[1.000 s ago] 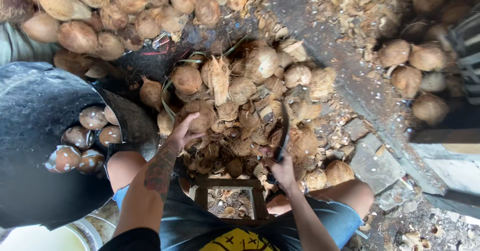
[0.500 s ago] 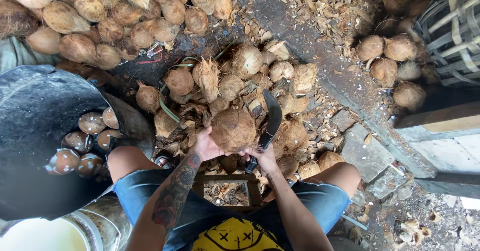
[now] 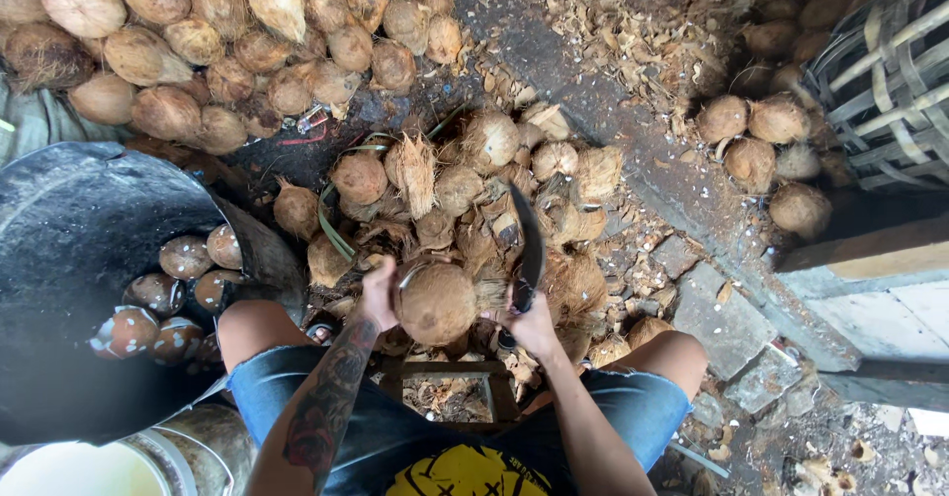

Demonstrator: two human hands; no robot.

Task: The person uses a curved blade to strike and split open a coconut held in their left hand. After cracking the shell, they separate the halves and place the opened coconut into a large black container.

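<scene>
My left hand (image 3: pixel 379 293) grips a round brown husked coconut (image 3: pixel 436 303) and holds it over a small wooden stand (image 3: pixel 440 369) between my knees. My right hand (image 3: pixel 529 323) is closed on the handle of a dark curved blade (image 3: pixel 531 244), which points away from me just right of the coconut. Beyond both hands lies a pile of coconuts and torn husk pieces (image 3: pixel 465 189).
A large black tub (image 3: pixel 69 229) at my left holds several peeled coconuts (image 3: pixel 163 293). A heap of husked coconuts (image 3: pixel 198 41) fills the far left. More coconuts (image 3: pixel 761 140) and a woven basket (image 3: pixel 885 71) are at the far right, with stone blocks (image 3: pixel 717 318) below them.
My left hand drew a coconut out of the husk pile and brought it close over the stand. The right hand with the blade came nearer alongside it.
</scene>
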